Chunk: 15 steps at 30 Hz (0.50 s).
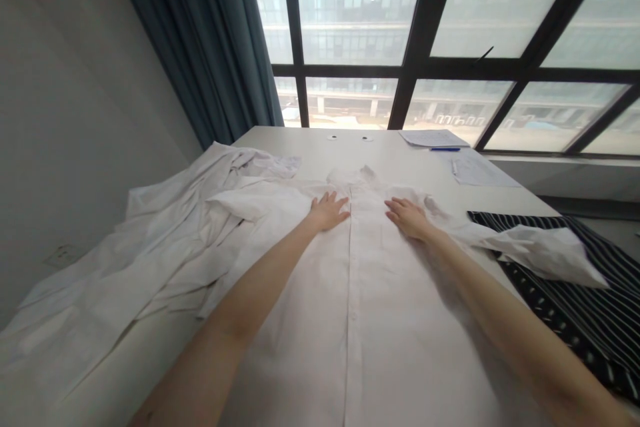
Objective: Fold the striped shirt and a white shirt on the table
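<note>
A white button-up shirt [380, 307] lies front side up on the table, its collar at the far end and its button placket running down the middle toward me. My left hand [329, 211] rests flat on the upper chest, just left of the placket, fingers spread. On the other side of the placket, my right hand [406, 217] also lies flat with its fingers apart, near the shoulder. Neither hand grips the cloth. The shirt's right-hand sleeve [550, 250] stretches out over a black striped cloth.
Crumpled white garments [165, 233] are heaped along the left side. The black striped cloth [610, 273] is at the right edge of the white table [300, 140]. Papers [483, 168] and a blue pen [445, 149] lie at the back right, before the windows. A blue curtain [210, 40] hangs behind.
</note>
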Tool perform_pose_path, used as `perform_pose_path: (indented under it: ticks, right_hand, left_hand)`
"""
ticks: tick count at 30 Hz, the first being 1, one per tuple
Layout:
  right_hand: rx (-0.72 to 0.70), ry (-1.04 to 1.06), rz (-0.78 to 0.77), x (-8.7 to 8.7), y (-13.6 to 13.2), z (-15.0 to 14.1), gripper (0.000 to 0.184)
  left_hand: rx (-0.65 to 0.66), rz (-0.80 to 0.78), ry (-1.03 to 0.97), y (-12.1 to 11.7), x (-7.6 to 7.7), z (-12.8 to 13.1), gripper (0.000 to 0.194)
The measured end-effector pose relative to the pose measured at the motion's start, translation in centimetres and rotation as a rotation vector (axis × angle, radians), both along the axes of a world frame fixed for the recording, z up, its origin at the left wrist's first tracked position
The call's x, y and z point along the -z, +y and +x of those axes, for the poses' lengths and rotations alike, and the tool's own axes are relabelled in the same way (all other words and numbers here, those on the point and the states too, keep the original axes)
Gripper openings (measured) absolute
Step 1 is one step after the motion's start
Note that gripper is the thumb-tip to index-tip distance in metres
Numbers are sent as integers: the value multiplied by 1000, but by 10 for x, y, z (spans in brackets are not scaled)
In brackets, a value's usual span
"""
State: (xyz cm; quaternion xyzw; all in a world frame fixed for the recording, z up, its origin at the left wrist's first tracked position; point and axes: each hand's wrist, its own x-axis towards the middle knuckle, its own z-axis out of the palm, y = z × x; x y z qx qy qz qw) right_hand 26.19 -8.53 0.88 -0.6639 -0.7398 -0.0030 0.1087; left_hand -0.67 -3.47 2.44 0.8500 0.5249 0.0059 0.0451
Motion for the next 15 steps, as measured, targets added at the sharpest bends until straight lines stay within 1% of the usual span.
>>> perform_pose_path:
  ticks: [3,5,8,11,13,15]
  right_hand:
    - [17,8,-23,9,0,-1,45]
    - [55,20,-15,8,-1,5,44]
    - [166,54,20,-3,-3,23,40]
    - [351,94,43,-19,-6,53,41]
    - [461,127,-17,-28,-8,78,35]
    - [504,181,-155,-35,-10,100,31]
  left_hand:
    - [13,-5,-17,-6,13,-1,59]
    - [16,-2,-25,-7,15,-3,59]
    - [13,2,-28,-6,14,-5,59]
    - [5,2,-25,-7,13,-3,58]
    - [3,1,-25,-8,13,-2,59]
    - [0,3,-28,-8,14,-2,59]
